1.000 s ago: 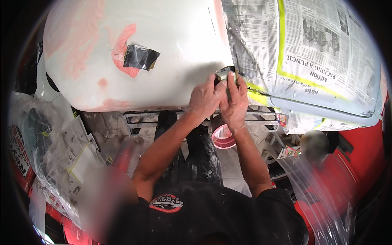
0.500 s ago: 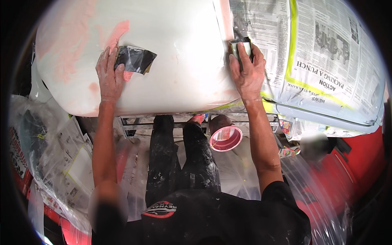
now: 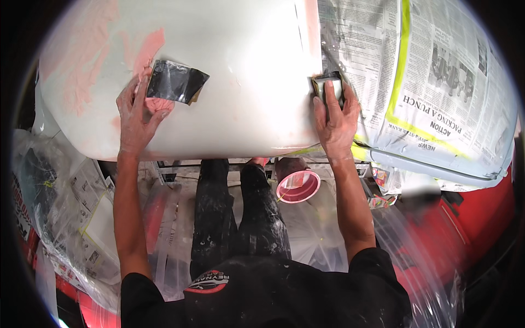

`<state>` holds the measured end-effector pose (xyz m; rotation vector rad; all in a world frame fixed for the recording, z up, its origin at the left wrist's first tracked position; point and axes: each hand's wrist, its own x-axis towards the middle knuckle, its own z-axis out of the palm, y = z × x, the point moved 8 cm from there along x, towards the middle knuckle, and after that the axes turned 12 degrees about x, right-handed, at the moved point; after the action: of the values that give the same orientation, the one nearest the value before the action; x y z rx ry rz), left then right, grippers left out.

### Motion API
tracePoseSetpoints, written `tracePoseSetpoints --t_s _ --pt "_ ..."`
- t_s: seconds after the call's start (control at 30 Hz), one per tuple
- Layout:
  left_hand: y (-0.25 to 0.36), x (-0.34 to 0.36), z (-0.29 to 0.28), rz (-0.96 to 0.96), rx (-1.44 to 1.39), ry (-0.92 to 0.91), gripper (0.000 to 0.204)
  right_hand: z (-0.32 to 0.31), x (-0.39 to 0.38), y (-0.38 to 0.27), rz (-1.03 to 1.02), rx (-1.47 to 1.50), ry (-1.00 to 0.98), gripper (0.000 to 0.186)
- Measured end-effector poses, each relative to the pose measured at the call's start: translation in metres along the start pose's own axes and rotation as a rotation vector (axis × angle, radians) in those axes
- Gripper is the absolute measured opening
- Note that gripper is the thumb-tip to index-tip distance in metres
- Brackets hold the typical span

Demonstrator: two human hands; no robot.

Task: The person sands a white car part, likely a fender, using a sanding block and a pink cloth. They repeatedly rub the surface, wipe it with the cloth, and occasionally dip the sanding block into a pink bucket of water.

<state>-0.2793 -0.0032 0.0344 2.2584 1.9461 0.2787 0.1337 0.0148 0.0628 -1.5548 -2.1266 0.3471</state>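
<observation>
Right hand (image 3: 338,117), 2 o'clock: grasping a small pale block edged with dark sheet (image 3: 321,86), set where the white curved panel (image 3: 246,82) meets newspaper masking (image 3: 363,54). Left hand (image 3: 135,123), 10 o'clock: fingers spread over the panel, apparently gripping nothing. Creased black rectangular sheet (image 3: 176,82) at its 1 o'clock; contact unclear. Masking is on. Thin pink smears (image 3: 90,71), 11 o'clock of left hand, look worn down; thicker pink patch (image 3: 150,46) seems unfinished.
</observation>
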Motion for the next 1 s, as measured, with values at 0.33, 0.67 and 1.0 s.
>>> tracePoseSetpoints --t_s 0.33,0.67,1.0 --pt "-0.106 -0.021 0.022 -0.665 -0.938 -0.142 0.026 -0.002 0.002 0.002 0.016 -0.015 0.03 0.057" --pt "-0.146 -0.022 0.015 -0.915 -1.237 0.304 0.021 0.004 0.009 0.017 0.007 0.058 -0.031 0.064" --pt "-0.181 -0.005 -0.015 -0.889 -1.383 0.301 0.047 0.007 0.019 0.007 -0.073 0.097 -0.005 0.062"
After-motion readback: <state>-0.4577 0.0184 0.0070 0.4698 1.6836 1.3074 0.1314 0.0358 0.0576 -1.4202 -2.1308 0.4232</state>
